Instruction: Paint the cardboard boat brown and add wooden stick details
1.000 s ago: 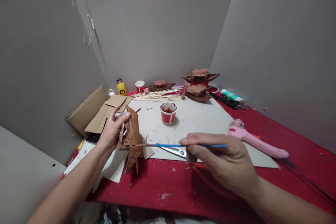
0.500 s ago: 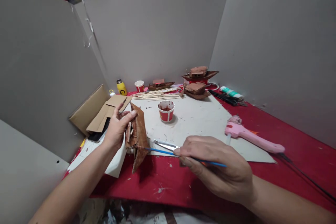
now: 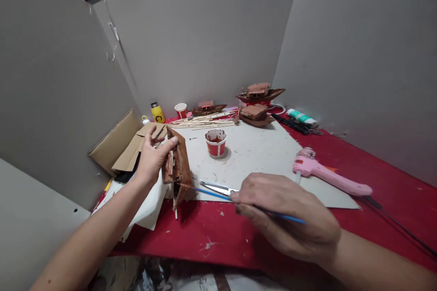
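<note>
A brown model boat [image 3: 182,163] is tilted up on end in my left hand [image 3: 152,155], with the thumb pressed over its edge. My right hand [image 3: 287,218] is closed around a thin blue paintbrush [image 3: 213,193]. The brush tip meets the lower part of the boat's hull, or lies just in front of it. Behind the brush, scissors [image 3: 218,187] lie on the pale board, close to my right fingers. A red-and-white paper cup [image 3: 216,146] with reddish-brown paint inside stands beyond both hands.
Thin wooden sticks [image 3: 205,122] lie behind the cup. More brown model boats [image 3: 254,113] stand at the back. A pink glue gun [image 3: 327,175] with its cord is on the right. Folded cardboard [image 3: 118,143] and a yellow bottle [image 3: 157,112] are at the left. Walls enclose the red table [image 3: 205,236].
The boat has risen slightly and turned a little in my left hand. My right hand and the brush have shifted slightly right.
</note>
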Available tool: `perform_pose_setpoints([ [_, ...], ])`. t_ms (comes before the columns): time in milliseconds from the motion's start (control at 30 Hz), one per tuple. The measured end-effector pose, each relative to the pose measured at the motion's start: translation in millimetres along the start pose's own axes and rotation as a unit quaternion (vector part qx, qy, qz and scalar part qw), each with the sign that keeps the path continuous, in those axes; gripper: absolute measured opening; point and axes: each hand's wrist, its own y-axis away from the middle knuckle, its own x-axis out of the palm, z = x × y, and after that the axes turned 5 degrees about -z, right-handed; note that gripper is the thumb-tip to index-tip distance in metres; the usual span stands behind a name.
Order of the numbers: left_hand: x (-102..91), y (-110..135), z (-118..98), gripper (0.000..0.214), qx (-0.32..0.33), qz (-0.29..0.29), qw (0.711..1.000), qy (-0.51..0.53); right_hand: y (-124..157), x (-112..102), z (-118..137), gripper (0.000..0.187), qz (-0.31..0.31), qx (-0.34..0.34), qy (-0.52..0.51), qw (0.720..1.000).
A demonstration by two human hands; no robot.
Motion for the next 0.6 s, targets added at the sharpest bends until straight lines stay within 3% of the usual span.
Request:
perform_pose_setpoints([
  [267, 2.1, -48, -9, 0.099, 0.033, 0.000, 0.988, -0.154, 1, -17, -5, 0.028, -0.157, 0.043, 0.070, 0.984],
  [500, 28.5, -94, 16, 0.081, 0.044, 0.009, 0.961, -0.274, 0, -20, -9, 0.026, -0.149, 0.042, 0.099, 0.983],
  [600, 39.8, -117, 34, 0.045, 0.034, 0.005, 0.950, -0.310, -1, -23, -9, 0.025, -0.133, 0.043, 0.112, 0.984],
])
